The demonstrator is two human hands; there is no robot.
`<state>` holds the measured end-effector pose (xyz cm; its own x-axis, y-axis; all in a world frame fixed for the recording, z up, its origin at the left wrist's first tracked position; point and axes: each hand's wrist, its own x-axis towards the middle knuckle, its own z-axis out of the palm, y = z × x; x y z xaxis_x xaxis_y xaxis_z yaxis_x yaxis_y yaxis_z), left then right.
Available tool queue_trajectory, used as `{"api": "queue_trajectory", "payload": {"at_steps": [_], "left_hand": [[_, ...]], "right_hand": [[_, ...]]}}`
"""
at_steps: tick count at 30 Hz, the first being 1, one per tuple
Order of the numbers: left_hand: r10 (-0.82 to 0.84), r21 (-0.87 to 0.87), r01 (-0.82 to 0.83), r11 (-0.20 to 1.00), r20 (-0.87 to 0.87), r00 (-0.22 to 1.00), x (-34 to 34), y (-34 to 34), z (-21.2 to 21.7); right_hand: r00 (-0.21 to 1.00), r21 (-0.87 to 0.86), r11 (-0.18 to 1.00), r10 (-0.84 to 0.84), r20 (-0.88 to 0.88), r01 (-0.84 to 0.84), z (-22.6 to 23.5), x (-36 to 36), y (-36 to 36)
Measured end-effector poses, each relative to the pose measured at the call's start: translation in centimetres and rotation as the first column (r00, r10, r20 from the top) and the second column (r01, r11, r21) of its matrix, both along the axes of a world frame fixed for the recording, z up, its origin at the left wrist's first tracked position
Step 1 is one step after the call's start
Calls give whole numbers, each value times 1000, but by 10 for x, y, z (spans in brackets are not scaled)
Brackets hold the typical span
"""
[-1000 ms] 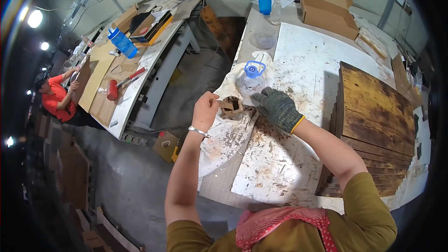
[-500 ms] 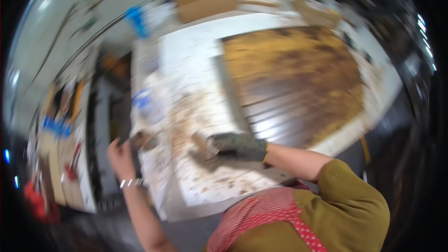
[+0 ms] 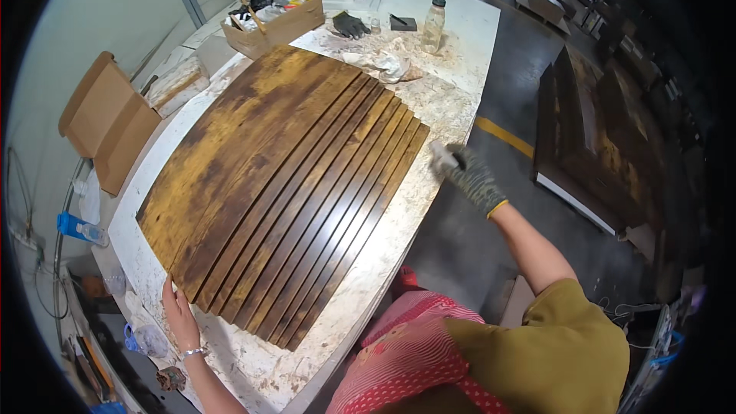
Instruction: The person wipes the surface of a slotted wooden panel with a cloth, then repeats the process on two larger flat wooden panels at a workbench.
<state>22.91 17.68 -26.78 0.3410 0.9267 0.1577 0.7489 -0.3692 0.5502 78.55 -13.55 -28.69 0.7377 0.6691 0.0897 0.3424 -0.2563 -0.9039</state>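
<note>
Several brown wood-grain panels (image 3: 253,161) lie in a staggered stack on the white table, their edges stepped toward my right side. My left hand (image 3: 182,320), bare with a bracelet at the wrist, rests at the near left corner of the stack. Its fingers are stretched out and touch the panel edge. My right hand (image 3: 474,180) wears a dark mottled work glove and is closed around a small pale pad (image 3: 442,158). That pad is just off the right edge of the stack, over the table's border; its exact kind is unclear.
Beyond the stack are a crumpled white cloth (image 3: 391,67), a dark glove (image 3: 350,25), a capped jar (image 3: 434,27) and a cardboard box (image 3: 276,27) of supplies. An open carton (image 3: 111,123) is at left. More panels (image 3: 590,138) stand on the floor at right.
The view has swung rightward along the table. My left hand has come onto the stack's corner, and my right hand has moved with the pad from the table's left part to its right edge.
</note>
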Motion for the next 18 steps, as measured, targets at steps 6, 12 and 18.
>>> {"api": "queue_trajectory", "payload": {"at_steps": [6, 12, 18], "left_hand": [[85, -216, -79, 973, 18, 996, 10, 2, 6], [187, -284, -167, 944, 43, 981, 6, 4, 5], [159, -257, -148, 955, 22, 987, 17, -6, 12]], "right_hand": [[853, -348, 927, 64, 519, 142, -28, 94, 8], [799, -503, 864, 329, 503, -39, -11, 74, 26], [839, -266, 963, 109, 533, 44, -21, 76, 25]]}}
